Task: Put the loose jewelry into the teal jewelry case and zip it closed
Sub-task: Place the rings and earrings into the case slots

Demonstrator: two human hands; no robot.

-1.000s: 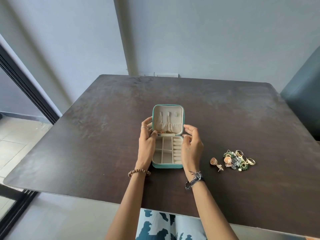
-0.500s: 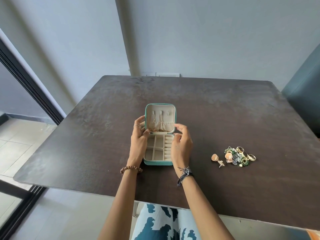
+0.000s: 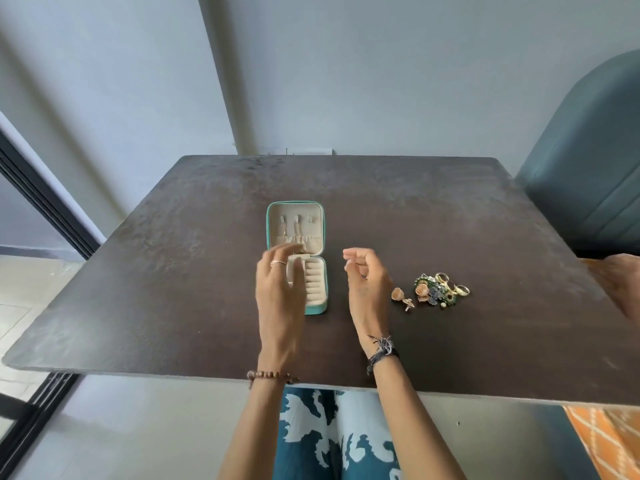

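- On the dark table (image 3: pixel 450 209), the teal jewelry case (image 3: pixel 296 237) lay open, beige lining showing.
- Left hand (image 3: pixel 278 292) hovered over the case, fingers relaxed, empty.
- Right hand (image 3: pixel 367 282) hung beside the case, loosely curled, empty.
- Loose jewelry (image 3: pixel 434 291) sat piled right of the case.

You had bare dark brown tabletop (image 3: pixel 398 209) on all sides of the open teal zip-around jewelry case with the beige lining (image 3: pixel 297 237), which lay flat with its lid folded back toward the wall. Your left hand (image 3: pixel 280 292) hovered over the case's left half and blocked access to the compartments there; the ring-roll column on the right stayed exposed. Your right hand (image 3: pixel 367 285) hung in the gap between the case and the loose heap of gold and green jewelry (image 3: pixel 437 289), apart from both. A single gold earring (image 3: pixel 401 297) lay just left of the heap. A teal upholstered chair back (image 3: pixel 588 181) bounded the table's far right corner.
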